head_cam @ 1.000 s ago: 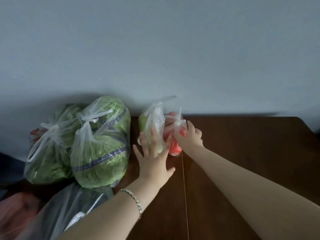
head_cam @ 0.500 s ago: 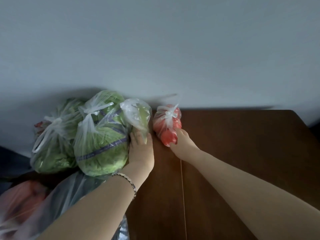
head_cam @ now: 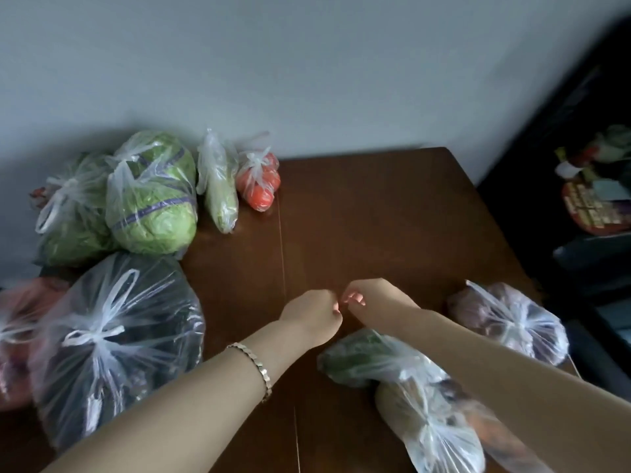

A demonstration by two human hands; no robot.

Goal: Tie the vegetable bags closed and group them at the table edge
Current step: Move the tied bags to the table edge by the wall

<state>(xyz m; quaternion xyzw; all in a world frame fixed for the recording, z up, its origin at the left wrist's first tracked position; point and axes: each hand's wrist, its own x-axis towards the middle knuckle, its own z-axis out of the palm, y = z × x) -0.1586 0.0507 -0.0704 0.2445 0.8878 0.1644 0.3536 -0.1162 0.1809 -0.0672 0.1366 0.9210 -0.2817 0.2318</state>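
Thin plastic governs this step. In the head view, the left hand (head_cam: 312,317) and right hand (head_cam: 372,298) hover clenched above the table (head_cam: 375,206), nearly touching, with nothing visible in either. The green bag (head_cam: 358,358) lies just beneath the right forearm; we cannot tell whether it is tied. We judge it next: pinch both handles high, knot snugly. Beyond the left hand, the cabbage bag (head_cam: 153,199) and tomato bag (head_cam: 259,180) sit grouped at the far edge. Bare wood between gives room; the purple bag (head_cam: 508,322) lies right of the right hand, near that edge.

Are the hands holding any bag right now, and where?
Nothing is held. The left hand and right hand are curled side by side above the table, with no bag in them.
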